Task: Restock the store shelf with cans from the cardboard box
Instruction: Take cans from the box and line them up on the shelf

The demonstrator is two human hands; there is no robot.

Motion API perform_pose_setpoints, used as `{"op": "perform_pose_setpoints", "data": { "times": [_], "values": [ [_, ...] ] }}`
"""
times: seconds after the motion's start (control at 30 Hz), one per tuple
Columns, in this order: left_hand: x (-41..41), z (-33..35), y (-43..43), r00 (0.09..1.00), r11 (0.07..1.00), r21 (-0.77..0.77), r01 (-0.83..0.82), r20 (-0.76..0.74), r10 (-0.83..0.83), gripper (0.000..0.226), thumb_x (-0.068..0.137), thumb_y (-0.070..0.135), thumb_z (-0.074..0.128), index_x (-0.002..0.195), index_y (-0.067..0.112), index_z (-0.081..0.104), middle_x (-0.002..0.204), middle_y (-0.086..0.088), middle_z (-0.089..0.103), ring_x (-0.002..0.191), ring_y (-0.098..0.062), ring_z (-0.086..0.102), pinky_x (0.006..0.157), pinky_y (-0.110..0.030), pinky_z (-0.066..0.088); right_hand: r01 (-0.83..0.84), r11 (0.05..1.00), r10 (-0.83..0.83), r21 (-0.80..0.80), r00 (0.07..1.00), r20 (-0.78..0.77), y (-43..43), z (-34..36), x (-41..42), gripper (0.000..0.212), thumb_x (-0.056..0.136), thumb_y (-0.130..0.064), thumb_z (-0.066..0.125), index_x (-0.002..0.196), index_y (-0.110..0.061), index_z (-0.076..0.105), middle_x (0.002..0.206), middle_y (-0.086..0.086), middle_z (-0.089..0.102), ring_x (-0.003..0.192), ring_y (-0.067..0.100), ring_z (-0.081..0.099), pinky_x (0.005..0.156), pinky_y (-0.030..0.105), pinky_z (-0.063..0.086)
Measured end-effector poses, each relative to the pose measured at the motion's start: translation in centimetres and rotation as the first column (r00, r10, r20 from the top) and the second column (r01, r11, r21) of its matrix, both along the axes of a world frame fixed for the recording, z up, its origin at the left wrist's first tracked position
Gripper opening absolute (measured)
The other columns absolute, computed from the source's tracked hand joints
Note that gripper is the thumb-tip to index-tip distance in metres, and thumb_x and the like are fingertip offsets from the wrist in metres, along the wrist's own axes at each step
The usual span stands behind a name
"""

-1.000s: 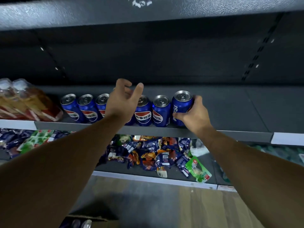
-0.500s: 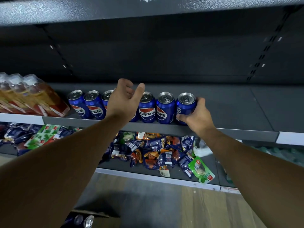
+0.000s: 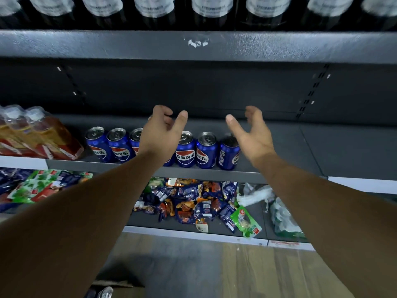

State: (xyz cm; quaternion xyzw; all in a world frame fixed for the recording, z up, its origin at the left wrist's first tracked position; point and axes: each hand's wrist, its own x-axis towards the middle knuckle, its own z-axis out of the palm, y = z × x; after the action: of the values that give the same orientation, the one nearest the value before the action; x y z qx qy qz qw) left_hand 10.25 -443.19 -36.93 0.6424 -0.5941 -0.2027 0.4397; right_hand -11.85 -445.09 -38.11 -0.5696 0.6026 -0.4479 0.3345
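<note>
The grip is spread on both sides and holds nothing. The left hand (image 3: 163, 131) and the right hand (image 3: 252, 134) hover with loosely curved fingers just above the row of cans (image 3: 185, 150). Neither touches a can.

Six cans show, standing upright in a line along the front edge of the shelf (image 3: 311, 151), and the left wrist hides part of the row. The end can (image 3: 228, 154) at the right has its label turned sideways. More can tops show in the cardboard box (image 3: 117, 288) on the floor (image 3: 247, 272), at the bottom edge of the view.

A full can is probably fairly heavy for its size and stiff, with a smooth, somewhat slippery wall. It will likely tip if knocked near the rim. The safest hold looks to be around the middle of the body, thumb opposite the fingers.

Toward the right end of the shelf the surface lies bare, so the row can grow that way. There is also depth behind it toward the back edge. A pack of bottles (image 3: 36, 134) closes off the left end. The upper shelf (image 3: 214, 47) hangs well above the can tops, so there is headroom. Snack packets (image 3: 193, 201) lie on the level below.
</note>
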Motion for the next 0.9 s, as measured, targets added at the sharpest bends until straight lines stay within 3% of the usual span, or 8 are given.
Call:
{"op": "perform_pose_setpoints", "data": {
  "times": [0.13, 0.33, 0.67, 0.8, 0.9],
  "values": [
    [1.7, 1.3, 0.4, 0.999, 1.000, -0.001, 0.010, -0.051, -0.010, 0.044, 0.096, 0.057, 0.052, 0.120, 0.020, 0.048, 0.098, 0.005, 0.059, 0.090, -0.011, 0.061, 0.082, -0.037, 0.055, -0.030, 0.998, 0.027, -0.054, 0.998, -0.064, 0.2, 2.3, 2.6, 0.067, 0.090, -0.058, 0.059, 0.146, -0.029, 0.036, 0.152, -0.008, 0.041, 0.140, 0.012, 0.037, 0.111, 0.028, 0.030],
    [8.0, 1.6, 2.1, 0.996, 1.000, 0.003, -0.019, -0.085, 0.019, 0.040, 0.096, 0.055, 0.053, 0.118, 0.022, 0.048, 0.101, 0.005, 0.060, 0.091, -0.006, 0.060, 0.083, -0.032, 0.052, -0.101, 0.990, 0.089, -0.098, 0.989, -0.120, 1.4, 3.5, 10.8, 0.061, 0.093, -0.055, 0.056, 0.146, -0.029, 0.037, 0.150, -0.007, 0.044, 0.138, 0.012, 0.040, 0.113, 0.034, 0.034],
    [28.6, -1.9, 7.6, 0.987, 0.989, 0.015, -0.144, -0.072, 0.145, 0.042, 0.092, 0.061, 0.054, 0.103, 0.021, 0.050, 0.081, 0.009, 0.057, 0.079, -0.012, 0.059, 0.074, -0.035, 0.048, -0.213, 0.975, 0.203, -0.060, 0.969, -0.140, 4.8, 0.8, 32.1, 0.060, 0.095, -0.054, 0.054, 0.146, -0.027, 0.037, 0.150, -0.006, 0.045, 0.137, 0.013, 0.042, 0.113, 0.036, 0.036],
    [36.8, -4.2, 10.4, 0.981, 0.981, 0.057, -0.185, -0.052, 0.188, 0.037, 0.093, 0.059, 0.054, 0.103, 0.024, 0.051, 0.087, 0.011, 0.062, 0.084, -0.011, 0.062, 0.076, -0.035, 0.050, -0.253, 0.966, 0.245, -0.051, 0.961, -0.131, 6.9, -1.8, 42.0, 0.057, 0.095, -0.053, 0.055, 0.143, -0.026, 0.041, 0.143, -0.007, 0.050, 0.131, 0.011, 0.046, 0.110, 0.034, 0.037],
    [42.2, -6.9, 12.5, 0.979, 0.975, 0.110, -0.195, -0.037, 0.200, 0.046, 0.090, 0.067, 0.049, 0.106, 0.025, 0.048, 0.090, 0.004, 0.065, 0.082, -0.017, 0.064, 0.077, -0.042, 0.053, -0.301, 0.953, 0.297, -0.029, 0.950, -0.095, 8.8, -4.7, 48.7, 0.048, 0.095, -0.049, 0.057, 0.135, -0.026, 0.047, 0.131, -0.012, 0.055, 0.122, 0.007, 0.050, 0.106, 0.030, 0.040]
  ]
}}
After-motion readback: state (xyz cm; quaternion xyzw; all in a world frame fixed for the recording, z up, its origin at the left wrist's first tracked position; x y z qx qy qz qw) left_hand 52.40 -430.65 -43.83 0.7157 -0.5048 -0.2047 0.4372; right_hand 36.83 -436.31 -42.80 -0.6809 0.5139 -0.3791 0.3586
